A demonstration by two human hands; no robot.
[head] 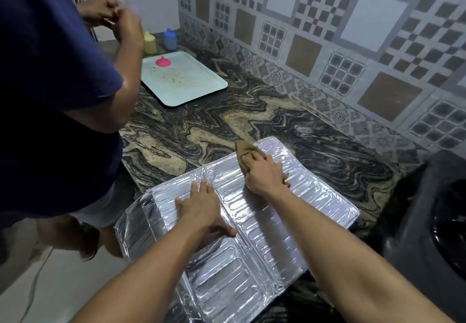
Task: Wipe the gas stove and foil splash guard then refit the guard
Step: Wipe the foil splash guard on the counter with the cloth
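the foil splash guard (pixel 252 221) lies flat on the counter, left of the gas stove (pixel 428 221). your left hand (pixel 201 209) presses it with straight fingers; your right hand (pixel 264 173) holds a brown cloth (pixel 245 149) at its far edge. wiping is half done, i think; refitting remains.

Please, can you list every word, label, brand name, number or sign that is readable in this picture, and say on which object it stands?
There are none that can be read.
Foil splash guard: embossed ribs only, no print.
Pale tray: faint dark marks, not letters as far as I can tell.
Yellow bottle and blue bottle: no label visible.
Wall tiles: patterns only.
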